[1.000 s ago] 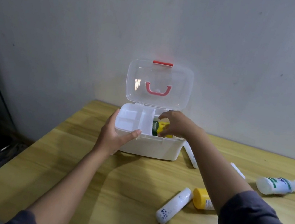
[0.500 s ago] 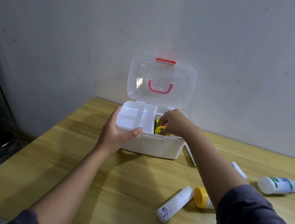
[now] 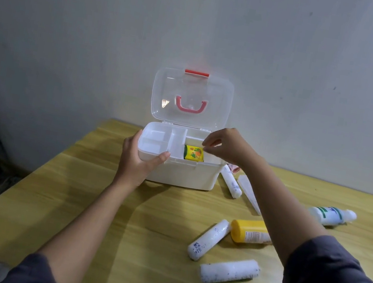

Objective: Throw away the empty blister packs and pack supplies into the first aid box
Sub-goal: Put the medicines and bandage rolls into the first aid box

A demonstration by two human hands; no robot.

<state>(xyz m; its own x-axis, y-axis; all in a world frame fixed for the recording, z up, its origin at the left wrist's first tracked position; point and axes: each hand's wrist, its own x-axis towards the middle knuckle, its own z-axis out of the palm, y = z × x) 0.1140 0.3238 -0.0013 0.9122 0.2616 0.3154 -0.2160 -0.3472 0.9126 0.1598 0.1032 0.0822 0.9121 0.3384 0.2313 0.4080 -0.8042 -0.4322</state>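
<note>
On the wooden bench, against the wall: one white first aid box, clear lid raised, red handle and red latch.

Contents: one yellow-and-green packet lying in the box's right compartment beside the divided tray; its print is too small to read. Left hand grips the box's front-left corner, thumb over the rim. Right hand hovers just above the packet, thumb and forefinger pinched together, holding nothing visible. Loose on the bench, right of the box: three white gauze rolls with illegible marks; one yellow bottle, label unreadable; one white bottle with green-striped label, lying down; one clear wrapper.
</note>
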